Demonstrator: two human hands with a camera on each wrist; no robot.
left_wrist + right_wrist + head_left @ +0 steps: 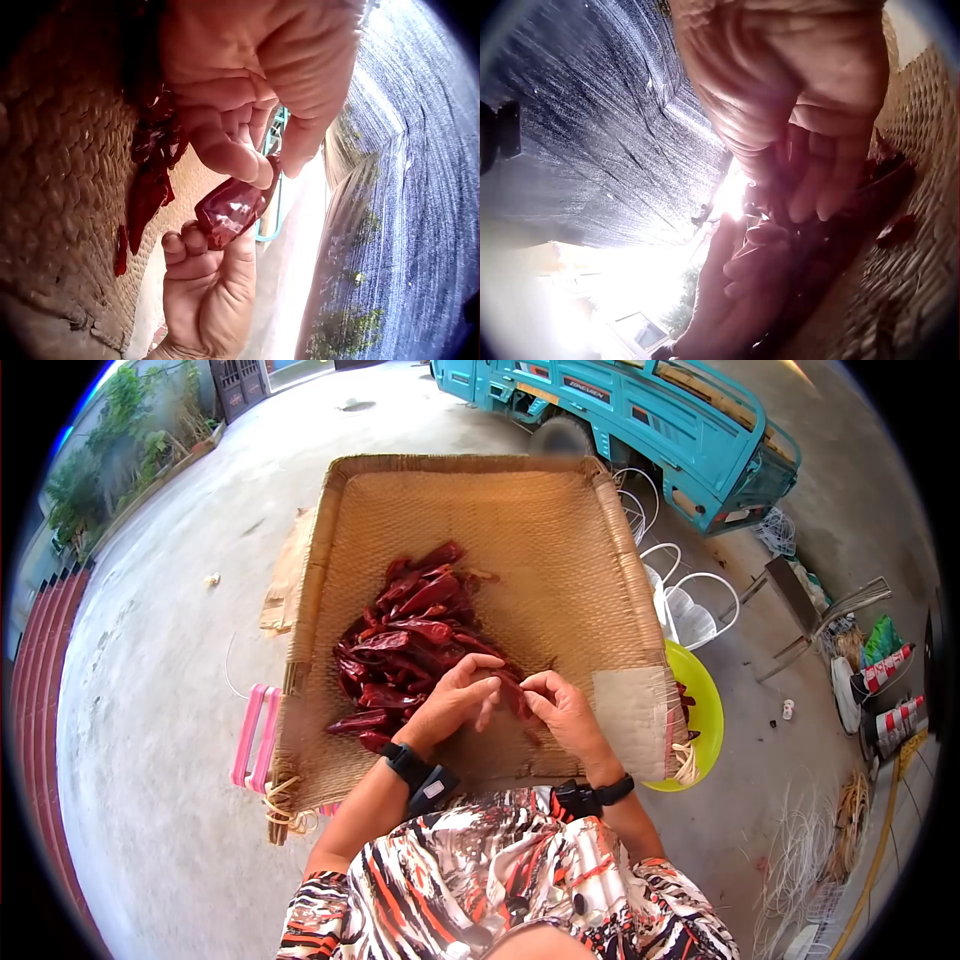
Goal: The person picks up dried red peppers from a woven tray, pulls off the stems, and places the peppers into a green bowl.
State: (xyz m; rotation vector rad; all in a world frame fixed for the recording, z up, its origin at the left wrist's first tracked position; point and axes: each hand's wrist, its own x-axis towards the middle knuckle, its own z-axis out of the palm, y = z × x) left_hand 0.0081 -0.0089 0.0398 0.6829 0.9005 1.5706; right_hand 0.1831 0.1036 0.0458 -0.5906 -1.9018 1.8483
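Note:
A large woven tray point(540, 540) with a raised rim lies before me, and a pile of dried red chilies point(410, 645) covers its left middle. Between my hands, close over the tray's near part, is one dried chili point(234, 210), wrinkled and glossy. My left hand point(458, 705) pinches one end of it between thumb and fingers. The other end is pinched by my right hand point(570, 722), thumb against the fingertips. In the right wrist view, the fingers of both hands point(810, 176) meet in shadow and hide most of the chili.
A yellow-green basin point(708, 705) holding some chilies stands under the tray's right edge, with white buckets point(695, 615) behind it. Pink stool legs point(258, 735) show at the left. A teal cargo cart point(650, 430) is parked beyond; a chair point(815, 610) stands at the right.

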